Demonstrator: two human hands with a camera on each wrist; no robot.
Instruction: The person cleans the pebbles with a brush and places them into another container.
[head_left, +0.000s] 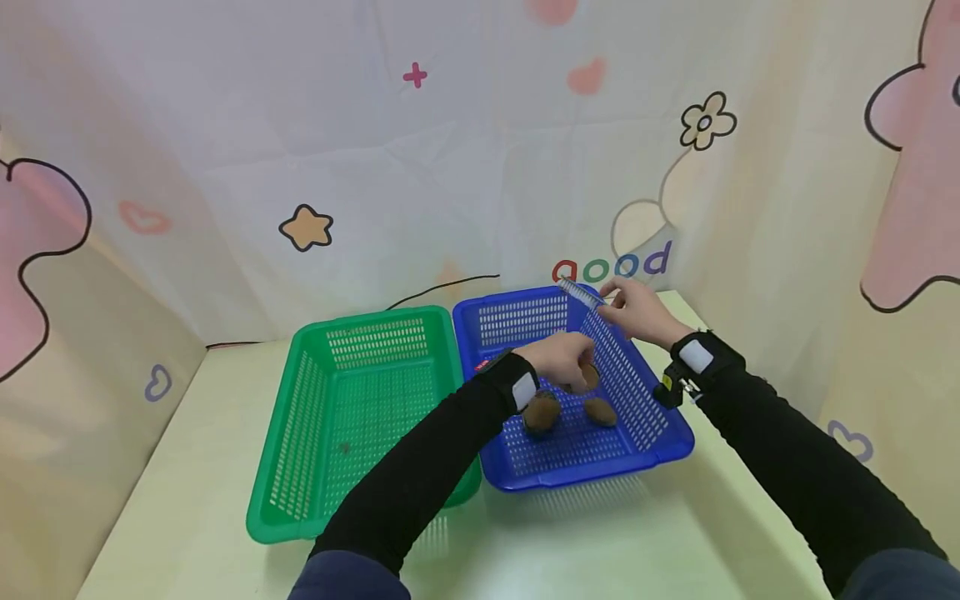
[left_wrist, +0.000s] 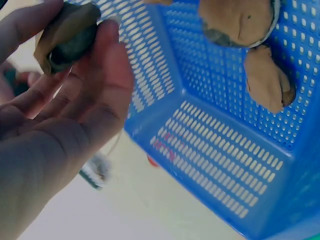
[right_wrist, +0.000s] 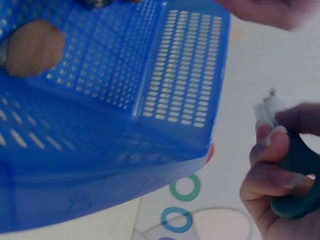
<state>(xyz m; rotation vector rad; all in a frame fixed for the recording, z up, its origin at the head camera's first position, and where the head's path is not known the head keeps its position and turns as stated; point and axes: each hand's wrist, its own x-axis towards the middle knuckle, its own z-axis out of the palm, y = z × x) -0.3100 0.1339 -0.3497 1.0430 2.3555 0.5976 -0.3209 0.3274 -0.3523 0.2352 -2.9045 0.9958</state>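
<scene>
My left hand (head_left: pixel 558 360), over the blue basket, holds a dark stone-like lump (left_wrist: pixel 70 37) partly coated in brown mud, pinched between thumb and fingers. Above the basket's far right edge, my right hand (head_left: pixel 641 310) grips a brush (right_wrist: pixel 295 165) with a dark green handle and pale bristles. The brush is apart from the lump. Inside the blue basket (head_left: pixel 588 477), two more brown-coated lumps lie on the floor: a rounder one (head_left: pixel 542 414) on the left and a flatter one (head_left: pixel 600 412) to its right.
A green basket (head_left: pixel 375 392) stands against the blue one on the left, with a small dark speck on its floor. Both stand on a pale table (head_left: pixel 195 467). A patterned curtain (head_left: pixel 360 125) hangs behind and at the sides.
</scene>
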